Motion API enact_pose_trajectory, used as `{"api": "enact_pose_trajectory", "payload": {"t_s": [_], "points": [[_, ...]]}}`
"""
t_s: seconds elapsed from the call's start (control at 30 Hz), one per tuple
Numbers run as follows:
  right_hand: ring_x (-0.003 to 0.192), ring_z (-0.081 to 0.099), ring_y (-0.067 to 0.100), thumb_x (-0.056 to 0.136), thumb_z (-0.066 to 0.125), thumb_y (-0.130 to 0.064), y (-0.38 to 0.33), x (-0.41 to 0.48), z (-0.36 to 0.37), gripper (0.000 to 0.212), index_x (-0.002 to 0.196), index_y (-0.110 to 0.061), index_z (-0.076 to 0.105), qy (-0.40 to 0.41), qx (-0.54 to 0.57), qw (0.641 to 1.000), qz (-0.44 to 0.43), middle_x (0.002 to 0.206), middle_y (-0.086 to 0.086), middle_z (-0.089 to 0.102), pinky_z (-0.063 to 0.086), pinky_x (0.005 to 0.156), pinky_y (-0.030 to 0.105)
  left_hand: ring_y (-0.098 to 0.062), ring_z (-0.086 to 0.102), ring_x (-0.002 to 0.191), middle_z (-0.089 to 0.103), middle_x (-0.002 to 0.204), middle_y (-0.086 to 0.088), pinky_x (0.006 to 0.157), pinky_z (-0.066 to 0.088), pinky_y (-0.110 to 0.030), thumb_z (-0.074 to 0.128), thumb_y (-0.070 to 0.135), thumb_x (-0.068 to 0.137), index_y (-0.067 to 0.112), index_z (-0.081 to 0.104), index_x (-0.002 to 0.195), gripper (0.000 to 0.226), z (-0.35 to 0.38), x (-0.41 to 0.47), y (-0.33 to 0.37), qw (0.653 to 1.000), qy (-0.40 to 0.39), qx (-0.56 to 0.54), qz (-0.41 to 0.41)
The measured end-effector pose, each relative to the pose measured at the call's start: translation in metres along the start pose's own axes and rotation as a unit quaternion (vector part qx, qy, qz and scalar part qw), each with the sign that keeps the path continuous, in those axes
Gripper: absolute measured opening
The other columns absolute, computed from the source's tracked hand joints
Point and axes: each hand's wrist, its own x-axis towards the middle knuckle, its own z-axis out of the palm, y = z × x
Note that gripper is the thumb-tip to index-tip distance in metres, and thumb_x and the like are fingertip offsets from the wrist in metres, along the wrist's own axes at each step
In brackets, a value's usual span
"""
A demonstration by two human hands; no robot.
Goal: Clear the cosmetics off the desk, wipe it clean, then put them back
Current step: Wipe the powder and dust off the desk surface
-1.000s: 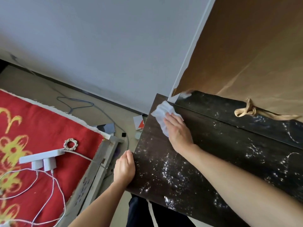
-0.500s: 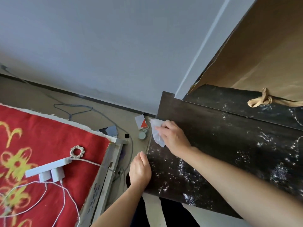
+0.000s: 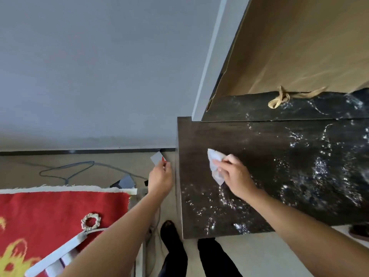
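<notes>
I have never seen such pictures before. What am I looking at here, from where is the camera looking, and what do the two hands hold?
There is no machine here: a person wears a camera on the head, looking down at their own arms. The right hand presses a white wipe on the dark desk, which shows pale speckles and no cosmetics in view. The left hand is off the desk's edge, above the floor, and seems to hold a small grey and red card. At the lower left lies a red blanket with a scrunchie and white chargers.

Grey wall (image 3: 89, 66), beige floor (image 3: 60, 162) — red rug (image 3: 50, 212)
</notes>
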Motion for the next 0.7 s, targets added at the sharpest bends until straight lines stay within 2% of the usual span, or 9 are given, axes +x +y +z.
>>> {"api": "enact_pose_trajectory", "payload": {"t_s": [0.07,0.13,0.2,0.27,0.4,0.5,0.6,0.63,0.7], "points": [[0.098,0.050,0.036,0.083,0.060,-0.001,0.035,0.032,-0.027,0.035,0.116,-0.010,0.064,0.062,-0.071,0.991,0.100,0.109,0.016,0.052,0.049,0.084,0.040,-0.033,0.056,0.099,0.062,0.107,-0.014,0.081,0.042,-0.037,0.036,0.030,0.099,0.007,0.055,0.111,0.032,-0.007,0.018,0.030,0.999,0.009,0.023,0.048],[0.106,0.043,0.038,0.084,0.055,-0.001,0.043,0.061,-0.035,0.035,0.118,-0.007,0.059,0.088,-0.113,0.975,0.168,0.123,0.019,0.047,0.046,0.088,0.047,-0.034,0.052,0.112,0.058,0.123,-0.015,0.091,0.040,-0.039,0.034,0.034,0.100,0.007,0.048,0.127,0.040,-0.005,0.036,0.055,0.996,-0.004,0.042,0.073],[0.116,0.043,0.041,0.080,0.053,0.010,0.029,0.067,-0.023,0.039,0.117,-0.002,0.058,0.094,-0.110,0.981,0.131,0.129,0.021,0.049,0.041,0.100,0.048,-0.035,0.050,0.116,0.053,0.129,-0.017,0.096,0.039,-0.044,0.030,0.040,0.101,0.007,0.041,0.132,0.046,0.007,0.055,0.070,0.995,-0.031,0.057,0.073],[0.128,0.042,0.036,0.080,0.053,0.014,0.014,0.036,0.001,0.043,0.121,0.001,0.058,0.081,-0.057,0.995,0.031,0.135,0.019,0.051,0.033,0.110,0.041,-0.039,0.050,0.114,0.053,0.125,-0.020,0.095,0.040,-0.049,0.025,0.045,0.100,0.006,0.039,0.125,0.049,0.020,0.067,0.071,0.993,-0.037,0.087,0.064],[0.137,0.034,0.016,0.091,0.052,0.001,0.013,-0.036,0.002,0.034,0.123,-0.005,0.061,-0.045,-0.012,0.995,-0.087,0.140,0.008,0.050,0.031,0.113,0.031,-0.040,0.055,0.095,0.057,0.108,-0.019,0.077,0.042,-0.045,0.019,0.049,0.099,0.011,0.034,0.100,0.041,0.036,0.067,0.060,0.989,0.008,0.103,0.105],[0.121,0.050,0.027,0.088,0.050,-0.007,0.040,0.004,-0.025,0.027,0.106,-0.013,0.069,0.024,-0.033,0.999,-0.034,0.127,0.009,0.059,0.051,0.091,0.036,-0.040,0.055,0.090,0.058,0.101,-0.017,0.071,0.040,-0.043,0.018,0.047,0.100,0.012,0.034,0.097,0.039,0.039,0.066,0.059,0.984,0.039,0.118,0.130],[0.090,0.054,0.036,0.078,0.060,0.005,0.047,0.061,-0.025,0.024,0.095,-0.008,0.073,0.132,-0.046,0.986,0.087,0.106,0.012,0.062,0.054,0.069,0.041,-0.038,0.053,0.085,0.056,0.093,-0.014,0.069,0.039,-0.042,0.018,0.047,0.100,0.013,0.032,0.092,0.038,0.044,0.073,0.061,0.981,0.055,0.133,0.131],[0.085,0.054,0.035,0.076,0.062,0.006,0.038,0.066,-0.017,0.024,0.093,-0.006,0.073,0.143,-0.026,0.985,0.091,0.102,0.013,0.061,0.053,0.067,0.040,-0.038,0.052,0.083,0.056,0.091,-0.013,0.069,0.039,-0.042,0.017,0.047,0.100,0.013,0.032,0.091,0.038,0.045,0.074,0.061,0.980,0.059,0.137,0.134],[0.085,0.055,0.031,0.078,0.062,0.002,0.017,0.044,0.006,0.023,0.094,-0.008,0.073,0.089,0.018,0.995,0.037,0.099,0.009,0.061,0.050,0.070,0.035,-0.036,0.051,0.078,0.055,0.087,-0.011,0.066,0.038,-0.041,0.017,0.047,0.099,0.013,0.032,0.091,0.038,0.045,0.074,0.059,0.978,0.066,0.145,0.134]]}}
